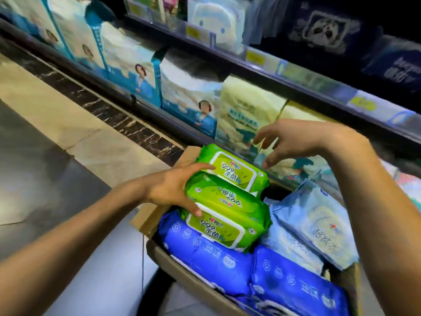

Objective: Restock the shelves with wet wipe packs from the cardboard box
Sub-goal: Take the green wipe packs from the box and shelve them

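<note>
Floor: to the left of my left arm, pale tiles with a dark marbled strip along the foot of the shelving.
Boxed goods: up and left of both my hands, blue and white cartons stand in a row on the low shelf.
Left hand: my fingers and thumb are wrapped round the left side of the green packs, thumb on top, fingertips curled beneath.
Green packs: three green wet wipe packs stacked together in my left hand's grip, held just above the box's contents, between my two hands.
Blue packs: below my left hand, dark blue packs lie in the box, the lowest green pack overlapping them.
Cardboard box: under both hands, its left flap showing just below my left wrist.
Right hand: open, fingers spread and pointing left and down, holding nothing, just above and right of the top green pack without touching it.
Pale blue packs: under my right forearm, tilted in the box's right side.
Shelf edge: above my right hand, price labels along its rail.
</note>
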Demonstrator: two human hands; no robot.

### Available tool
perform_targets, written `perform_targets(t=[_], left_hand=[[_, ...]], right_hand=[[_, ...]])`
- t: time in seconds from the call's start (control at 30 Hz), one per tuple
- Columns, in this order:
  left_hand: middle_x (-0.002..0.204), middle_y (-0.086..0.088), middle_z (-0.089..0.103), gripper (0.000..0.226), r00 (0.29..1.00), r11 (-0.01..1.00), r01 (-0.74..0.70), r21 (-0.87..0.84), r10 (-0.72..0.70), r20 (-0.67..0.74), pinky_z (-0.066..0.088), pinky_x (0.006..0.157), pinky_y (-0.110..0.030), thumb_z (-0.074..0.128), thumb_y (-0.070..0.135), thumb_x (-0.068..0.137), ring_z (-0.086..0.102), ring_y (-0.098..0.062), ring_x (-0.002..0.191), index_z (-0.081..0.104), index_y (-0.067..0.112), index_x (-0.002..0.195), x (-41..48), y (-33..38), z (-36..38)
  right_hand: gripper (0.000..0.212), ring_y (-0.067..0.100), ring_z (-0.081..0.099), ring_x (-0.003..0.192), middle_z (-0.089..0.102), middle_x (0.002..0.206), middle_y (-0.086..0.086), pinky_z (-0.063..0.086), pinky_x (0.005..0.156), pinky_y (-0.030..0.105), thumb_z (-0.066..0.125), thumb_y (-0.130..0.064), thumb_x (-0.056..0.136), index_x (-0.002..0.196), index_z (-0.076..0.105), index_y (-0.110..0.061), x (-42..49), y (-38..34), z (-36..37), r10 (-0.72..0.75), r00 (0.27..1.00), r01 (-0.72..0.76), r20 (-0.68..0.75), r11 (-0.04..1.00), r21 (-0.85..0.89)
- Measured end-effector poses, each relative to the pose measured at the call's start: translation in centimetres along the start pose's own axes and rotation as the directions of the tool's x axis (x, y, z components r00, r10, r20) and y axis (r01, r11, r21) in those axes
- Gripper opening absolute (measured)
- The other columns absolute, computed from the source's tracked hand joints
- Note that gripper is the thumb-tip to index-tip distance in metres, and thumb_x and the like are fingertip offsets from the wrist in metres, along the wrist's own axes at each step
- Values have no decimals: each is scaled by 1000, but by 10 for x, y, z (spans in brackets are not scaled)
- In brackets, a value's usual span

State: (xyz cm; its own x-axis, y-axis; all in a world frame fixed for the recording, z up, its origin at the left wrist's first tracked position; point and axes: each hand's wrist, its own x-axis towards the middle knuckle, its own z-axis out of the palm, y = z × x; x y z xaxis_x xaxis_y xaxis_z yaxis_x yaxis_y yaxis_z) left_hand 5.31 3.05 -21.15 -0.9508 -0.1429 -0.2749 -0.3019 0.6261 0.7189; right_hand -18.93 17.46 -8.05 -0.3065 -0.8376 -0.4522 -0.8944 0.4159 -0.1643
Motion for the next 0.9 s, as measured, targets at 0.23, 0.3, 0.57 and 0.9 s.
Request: perform_targets(t=[0.23,0.3,0.57,0.9], left_hand=[[130,27,47,106,996,932,-11,-362,-22,-88,40,87,0,94,23,64,49,26,108,28,34,146,-5,-26,29],[127,29,47,105,997,938,-35,-345,6,-83,38,84,3,94,25,64,48,28,104,27,30,145,-4,-28,28],[118,12,58,98,975,953,-145,-266,91,-202,43,80,-6,98,33,53,57,1,96,37,29,130,1,-17,28],[109,4,77,87,951,700,-202,-685,-27,-309,59,89,-32,94,35,32,74,-14,97,70,24,115,4,-17,-25]], right_hand=[[72,21,62,119,62,138,-1,49,100,34,86,-36,78,142,55,-26,53,-47,38,-33,995,37,97,999,-37],[72,21,59,125,59,144,0,46,101,31,82,-36,84,147,50,-26,59,-49,46,-33,999,33,35,999,-17],[85,20,49,139,49,154,2,35,116,30,71,-61,82,152,45,-21,73,2,64,212,954,-250,211,952,178],[40,18,60,101,64,107,-5,47,85,31,75,-36,90,124,63,-18,76,10,77,109,976,-142,187,975,173]])
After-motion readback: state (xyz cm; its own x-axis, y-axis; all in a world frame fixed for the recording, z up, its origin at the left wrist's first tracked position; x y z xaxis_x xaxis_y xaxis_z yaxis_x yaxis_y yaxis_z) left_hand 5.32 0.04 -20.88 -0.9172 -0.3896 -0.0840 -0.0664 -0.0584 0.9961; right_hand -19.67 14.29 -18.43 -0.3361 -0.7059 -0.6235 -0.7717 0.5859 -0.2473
